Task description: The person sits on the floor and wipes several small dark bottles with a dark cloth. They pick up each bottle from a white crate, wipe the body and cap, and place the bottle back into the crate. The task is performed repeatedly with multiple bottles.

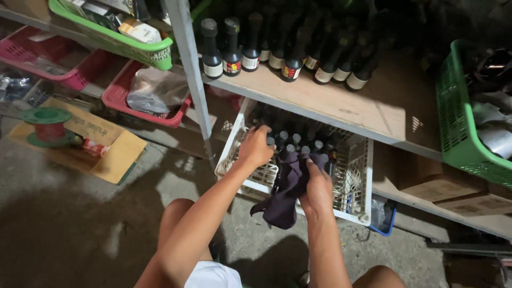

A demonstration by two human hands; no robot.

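Observation:
A white slatted plastic crate (360,176) sits under the wooden shelf and holds several dark bottles (296,141) with black caps. My left hand (255,147) reaches into the crate's left side, fingers closed around the top of a dark bottle there. My right hand (318,188) grips a dark purple cloth (284,198) that hangs down over the crate's front rim, pressed against the bottles.
A wooden shelf (330,101) above carries a row of dark labelled bottles (232,49). Green baskets (460,128) stand right and upper left, pink trays (140,109) left. A spool (49,125) rests on flattened cardboard on the concrete floor. Cardboard boxes (426,178) lie lower right.

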